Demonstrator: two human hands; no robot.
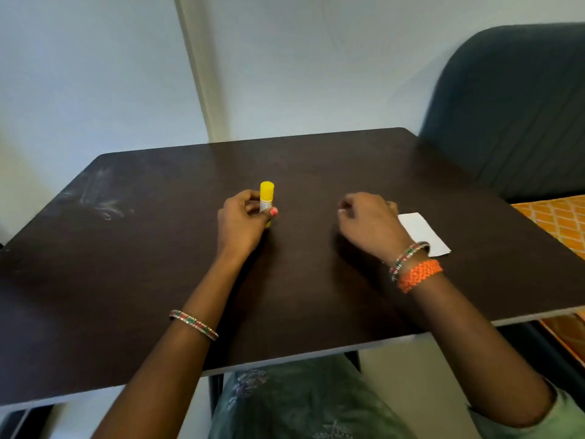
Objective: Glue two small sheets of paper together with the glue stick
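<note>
A yellow glue stick (266, 193) with its cap on stands upright near the middle of the dark brown table (158, 264). My left hand (242, 221) is wrapped around its lower half, thumb in front. My right hand (368, 221) hovers to the right with its fingers curled in and nothing seen in them. A small white sheet of paper (422, 232) lies flat on the table just right of that hand, partly hidden by my wrist and bangles. I cannot tell whether it is one sheet or two stacked.
A dark grey chair (512, 106) stands at the table's far right corner. An orange patterned cloth (557, 217) lies beyond the right edge. White smudges (104, 204) mark the table's left part. The wall runs close behind the far edge.
</note>
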